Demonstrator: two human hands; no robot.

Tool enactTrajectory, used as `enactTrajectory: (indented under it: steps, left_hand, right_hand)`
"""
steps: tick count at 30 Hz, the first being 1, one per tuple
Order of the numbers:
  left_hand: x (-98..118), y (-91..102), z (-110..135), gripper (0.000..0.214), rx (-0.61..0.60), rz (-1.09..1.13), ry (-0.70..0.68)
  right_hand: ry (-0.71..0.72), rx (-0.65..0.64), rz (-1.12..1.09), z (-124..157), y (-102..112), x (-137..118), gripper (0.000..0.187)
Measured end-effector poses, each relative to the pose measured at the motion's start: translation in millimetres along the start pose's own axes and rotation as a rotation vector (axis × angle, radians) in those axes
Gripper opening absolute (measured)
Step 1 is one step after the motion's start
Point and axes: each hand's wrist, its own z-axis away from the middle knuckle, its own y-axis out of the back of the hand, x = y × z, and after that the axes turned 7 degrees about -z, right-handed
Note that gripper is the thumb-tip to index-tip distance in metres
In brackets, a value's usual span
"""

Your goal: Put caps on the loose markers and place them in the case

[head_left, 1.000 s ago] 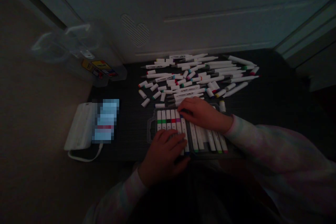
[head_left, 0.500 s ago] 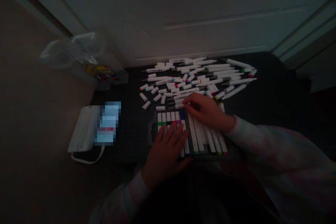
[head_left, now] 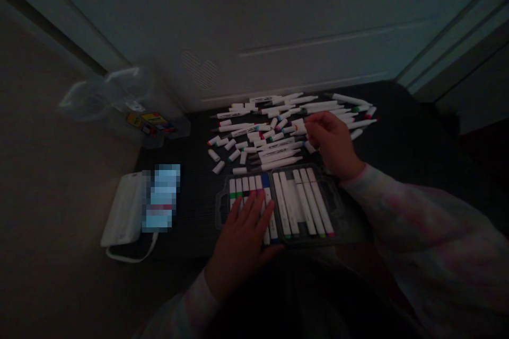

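My left hand (head_left: 242,230) lies flat with its fingers spread over the capped markers (head_left: 244,186) in the left half of a clear plastic case (head_left: 221,206). The case lies unfolded at the table's near edge. Several white markers (head_left: 304,206) sit in its right half, with a gap among them. My right hand (head_left: 332,143) is above the pile of loose uncapped markers (head_left: 278,158) and caps (head_left: 234,155). Its thumb and fingers are pinched together by the middle of the pile; whatever is between them, if anything, is too dark to make out.
A phone (head_left: 161,197) with a lit screen lies at the left, cabled to a white power bank (head_left: 125,209). Behind them stands a clear plastic container (head_left: 159,100) with a coloured label. A white panelled door (head_left: 278,26) rises behind the black table (head_left: 191,169).
My right hand has moved up and right, away from the case's top edge and into the pile. My left hand stays on the capped markers. The view has shifted slightly.
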Motion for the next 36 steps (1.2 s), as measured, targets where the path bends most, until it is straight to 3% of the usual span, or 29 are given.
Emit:
enactTrajectory:
  steps: [7, 13, 20, 25, 28, 31, 36]
  left_hand:
    - [-12.5, -1.3, 2.9, 0.072, 0.009, -0.07, -0.019]
    - [-16.8, -1.2, 1.1, 0.074, 0.019, -0.064, -0.03]
    - [-22.5, -3.5, -0.7, 0.074, 0.006, -0.062, 0.004]
    - [-25.3, -3.9, -2.9, 0.073, 0.018, -0.065, 0.0]
    - [-25.8, -4.6, -3.2, 0.075, 0.029, -0.083, -0.006]
    - [-26.0, -4.4, -2.8, 0.075, 0.021, -0.1, -0.016]
    - [-26.5, -4.3, -2.4, 0.072, 0.036, -0.121, -0.018]
  right_hand:
    - [0.101, -0.093, 0.081, 7.1, -2.5, 4.2, 0.005]
    - [0.094, -0.073, 0.029, 8.7, 0.5, 2.1, 0.002]
    - [-0.189, 0.01, -0.359, 8.0, 4.8, -21.4, 0.006]
    - [-0.181, -0.068, -0.399, 0.3, 30.6, -43.6, 0.003]
    - [-0.127, -0.033, -0.231, -5.3, 50.2, -47.2, 0.004]
    - [-0.123, -0.054, 0.111, -8.9, 64.0, -45.6, 0.002]
    - [-0.321, -0.431, 0.724, -9.9, 74.3, -43.6, 0.013]
